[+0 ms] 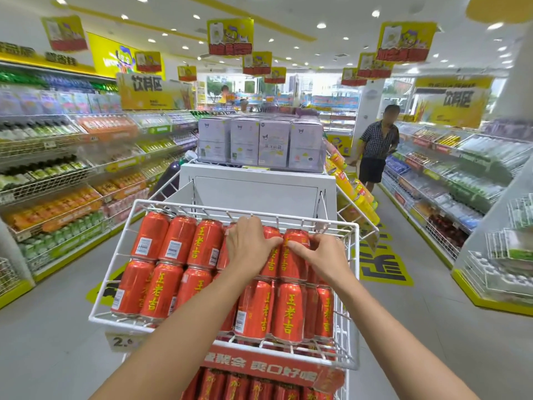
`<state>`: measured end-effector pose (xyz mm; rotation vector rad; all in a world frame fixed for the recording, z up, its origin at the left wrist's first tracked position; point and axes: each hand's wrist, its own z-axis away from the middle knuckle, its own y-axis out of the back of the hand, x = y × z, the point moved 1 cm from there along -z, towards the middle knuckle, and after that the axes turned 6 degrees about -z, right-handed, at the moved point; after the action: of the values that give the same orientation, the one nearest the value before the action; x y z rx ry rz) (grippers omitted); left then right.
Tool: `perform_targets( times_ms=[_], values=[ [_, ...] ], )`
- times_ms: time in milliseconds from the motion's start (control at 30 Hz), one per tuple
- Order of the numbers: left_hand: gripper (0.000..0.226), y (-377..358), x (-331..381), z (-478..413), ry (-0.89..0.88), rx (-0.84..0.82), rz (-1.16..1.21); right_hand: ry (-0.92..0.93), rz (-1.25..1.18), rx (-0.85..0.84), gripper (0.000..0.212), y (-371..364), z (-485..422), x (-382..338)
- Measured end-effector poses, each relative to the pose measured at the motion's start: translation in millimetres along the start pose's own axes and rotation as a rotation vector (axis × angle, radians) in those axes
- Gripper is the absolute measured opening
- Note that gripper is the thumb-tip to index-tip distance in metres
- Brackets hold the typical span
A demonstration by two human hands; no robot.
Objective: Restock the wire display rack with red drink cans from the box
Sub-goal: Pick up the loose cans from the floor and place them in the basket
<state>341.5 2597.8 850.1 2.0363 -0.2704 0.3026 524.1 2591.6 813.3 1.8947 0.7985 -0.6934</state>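
A white wire display rack (354,284) stands right in front of me, its tilted top shelf filled with red drink cans (161,287) lying in two rows, yellow characters on their sides. My left hand (248,243) lies palm down over cans in the back row. My right hand (318,256) sits beside it, fingers curled around the upper end of one red can (294,252) in the back row. Below the shelf's front edge is a red box (259,368) with more red cans (239,385) in it.
A price tag (121,340) hangs at the rack's front left. Behind the rack stands a white display (253,186) topped with lilac cartons (259,142). Drink shelves line both sides of the aisle. A person (376,145) stands at the right shelves.
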Motion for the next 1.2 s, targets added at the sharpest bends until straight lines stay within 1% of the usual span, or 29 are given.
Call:
perform_targets(
  times_ms=[67, 267, 433, 633, 733, 933, 1000, 1067, 1100, 1200],
  values=[
    [0.060, -1, 0, 2, 0.000, 0.015, -0.007, 0.013, 0.027, 0.014, 0.040, -1, 0, 2],
    [0.058, 3, 1, 5, -0.024, 0.015, -0.041, 0.020, 0.087, 0.015, 0.045, -1, -2, 5],
    [0.057, 2, 1, 4, -0.045, -0.001, -0.066, 0.003, 0.080, 0.008, 0.042, -2, -2, 5],
    [0.054, 1, 2, 5, -0.087, 0.010, -0.147, -0.026, 0.078, -0.019, 0.048, -1, -4, 8],
    [0.051, 2, 3, 8, -0.105, 0.022, -0.186, -0.038, 0.092, -0.037, 0.048, 0, -4, 6],
    [0.048, 3, 2, 12, -0.075, 0.015, -0.109, -0.071, 0.089, -0.036, 0.043, 0, -2, 1],
    [0.046, 3, 2, 10, -0.073, -0.001, -0.075, -0.097, 0.077, -0.043, 0.047, -1, -2, 2],
    [0.044, 5, 1, 9, -0.082, -0.035, -0.049, -0.112, 0.100, -0.041, 0.056, 0, -3, 1],
    [0.043, 7, -1, 8, -0.099, -0.056, -0.044, -0.112, 0.130, -0.041, 0.059, 0, -4, 0],
    [0.038, 10, -6, 10, -0.212, -0.115, -0.045, -0.083, 0.230, -0.059, 0.053, 3, -2, -5]
  ],
)
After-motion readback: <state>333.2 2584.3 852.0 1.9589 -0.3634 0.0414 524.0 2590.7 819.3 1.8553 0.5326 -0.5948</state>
